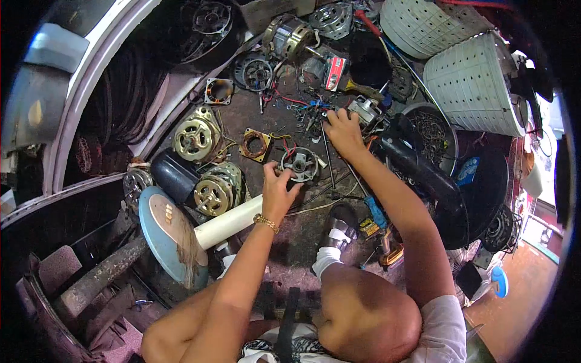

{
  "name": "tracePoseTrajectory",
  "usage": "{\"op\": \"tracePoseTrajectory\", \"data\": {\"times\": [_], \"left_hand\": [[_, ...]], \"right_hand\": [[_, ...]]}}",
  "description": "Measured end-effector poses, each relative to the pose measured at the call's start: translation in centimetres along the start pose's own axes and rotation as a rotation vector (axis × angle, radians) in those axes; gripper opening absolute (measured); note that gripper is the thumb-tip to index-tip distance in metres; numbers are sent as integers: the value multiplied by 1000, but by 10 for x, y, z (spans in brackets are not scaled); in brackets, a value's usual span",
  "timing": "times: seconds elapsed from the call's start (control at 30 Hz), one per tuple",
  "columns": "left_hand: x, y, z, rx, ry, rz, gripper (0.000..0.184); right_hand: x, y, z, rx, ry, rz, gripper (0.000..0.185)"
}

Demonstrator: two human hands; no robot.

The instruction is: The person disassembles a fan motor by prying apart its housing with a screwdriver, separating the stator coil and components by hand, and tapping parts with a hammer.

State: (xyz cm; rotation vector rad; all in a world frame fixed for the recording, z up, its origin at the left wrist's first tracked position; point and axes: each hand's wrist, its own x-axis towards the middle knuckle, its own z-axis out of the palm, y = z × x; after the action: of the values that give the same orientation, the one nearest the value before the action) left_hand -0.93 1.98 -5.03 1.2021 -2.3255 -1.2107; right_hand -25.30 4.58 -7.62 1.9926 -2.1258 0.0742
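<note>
Centrally: motor housing (pixel 301 162), on floor (pixel 291 233) | left hand (pixel 279 189), fingers parted, at its rim | right hand (pixel 345 134), grip unclear, near rod (pixel 330 158) | wound stator (pixel 254 145), just left | white pipe (pixel 230 224), by left wrist (pixel 266 222)

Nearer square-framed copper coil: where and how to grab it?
I'd come from above and pinch the frame by its left and right edges, off the copper coil. It looks flat on the floor, with corners jutting past the round coil. Avoid the wires at its upper right corner.
</note>
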Motion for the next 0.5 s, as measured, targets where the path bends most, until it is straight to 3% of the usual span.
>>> {"op": "tracePoseTrajectory", "data": {"times": [0.27,0.33,0.43,0.5], "left_hand": [[-10,-10,-6,106,-3,77,30],[-9,-13,-6,44,-68,12,31],[-6,-12,-2,41,-49,19,31],[-6,-13,-3,39,-62,3,30]], "right_hand": [[11,4,-18,18,-40,1,14],[16,-4,-59,218,-77,244,22],[13,-32,-73,702,-207,173,29],[5,-52,-75,709,-333,117,27]]}}
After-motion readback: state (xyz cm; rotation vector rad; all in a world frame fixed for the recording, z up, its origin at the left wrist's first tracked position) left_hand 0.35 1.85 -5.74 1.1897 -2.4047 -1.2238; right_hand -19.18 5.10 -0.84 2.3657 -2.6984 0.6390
